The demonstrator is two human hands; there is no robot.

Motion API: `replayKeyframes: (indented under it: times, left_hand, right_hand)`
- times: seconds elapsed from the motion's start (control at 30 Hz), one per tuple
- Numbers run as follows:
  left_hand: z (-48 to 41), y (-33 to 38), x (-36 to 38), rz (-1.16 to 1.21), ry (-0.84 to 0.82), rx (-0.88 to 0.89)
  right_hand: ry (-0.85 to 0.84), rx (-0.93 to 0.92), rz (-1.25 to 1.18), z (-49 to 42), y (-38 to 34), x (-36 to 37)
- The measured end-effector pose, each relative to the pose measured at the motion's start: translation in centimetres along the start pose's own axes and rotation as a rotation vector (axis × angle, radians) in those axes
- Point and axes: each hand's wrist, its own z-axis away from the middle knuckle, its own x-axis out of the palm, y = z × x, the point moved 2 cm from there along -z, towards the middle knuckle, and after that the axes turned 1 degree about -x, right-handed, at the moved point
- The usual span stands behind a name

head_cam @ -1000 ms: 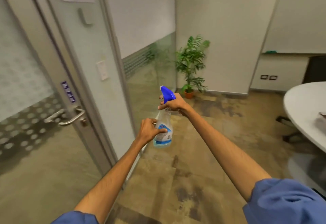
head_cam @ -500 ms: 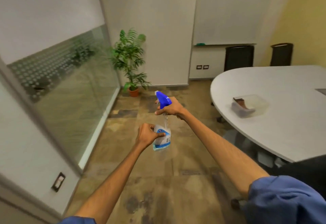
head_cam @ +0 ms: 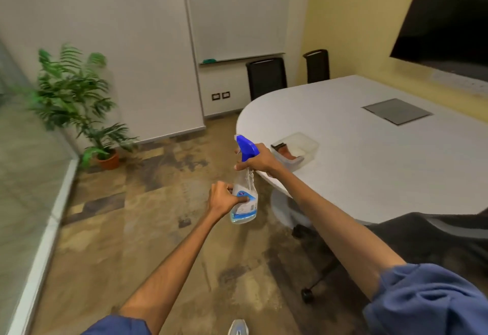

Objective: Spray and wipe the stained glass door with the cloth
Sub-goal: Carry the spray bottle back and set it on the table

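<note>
An office meeting room: a large white oval table (head_cam: 369,165) with a cable hatch (head_cam: 397,111), black chairs (head_cam: 266,77) at its far end, a whiteboard (head_cam: 237,10), a dark wall-mounted screen (head_cam: 446,18), a glass partition (head_cam: 23,165) and a potted plant (head_cam: 76,102).

You hold a clear plastic spray bottle with a bright blue trigger head (head_cam: 245,184) upright in front of you, over the mottled brown floor and just beside the rounded end of the white table. Its see-through body narrows toward the neck and carries a blue and white label low on its side; a little pale liquid sits at the bottom. The blue nozzle points up and to the left. 2 grips meet on it: 1 at the neck, 1 around the labelled lower body.
</note>
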Motion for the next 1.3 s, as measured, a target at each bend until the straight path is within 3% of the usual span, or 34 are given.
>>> replayKeyframes:
  times: [0.4, 0.53, 0.73, 1.3]
  left_hand:
    - [-18.0, 6.8, 7.2, -0.043, -0.209, 0.226]
    - [-21.4, 8.2, 9.9, -0.031, -0.283, 0.220]
    - [-26.4, 10.8, 14.1, -0.027, -0.382, 0.283]
    - [-39.8, 18.5, 30.5, -0.143, -0.533, 0.232]
  right_hand:
    - [0.112, 0.101, 0.044, -11.7, 4.7, -12.6]
    - [0.121, 0.167, 0.070, -13.8, 6.5, -15.7]
    - [0.282, 0.206, 0.045, -16.8, 10.0, -20.0]
    - [0.301, 0.308, 0.015, -25.1, 21.4, -35.0]
